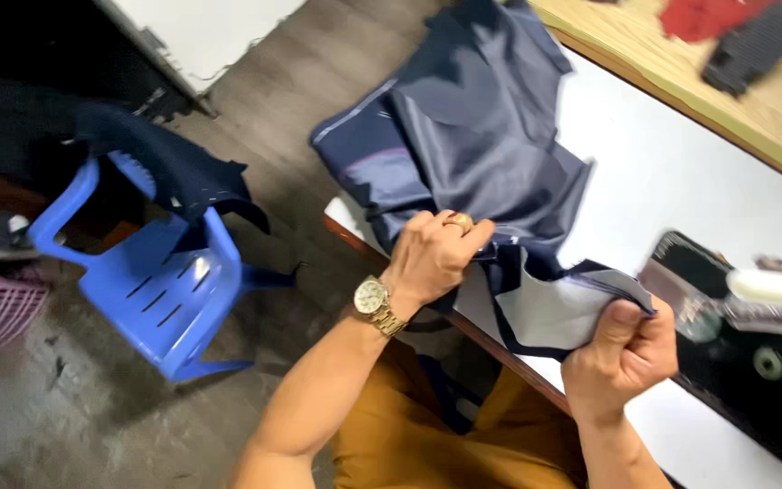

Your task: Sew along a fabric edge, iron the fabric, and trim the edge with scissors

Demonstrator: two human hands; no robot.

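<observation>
Left hand [433, 254], wearing a gold ring and wristwatch [376, 302], is closed, gripping the navy fabric piece [481, 136] near its pale interlining. Right hand [622, 353] is fisted tight on the fabric's lower corner. Fabric lies over the white table [681, 181] edge. Blue plastic chair [160, 290] stands on the floor to the left.
</observation>
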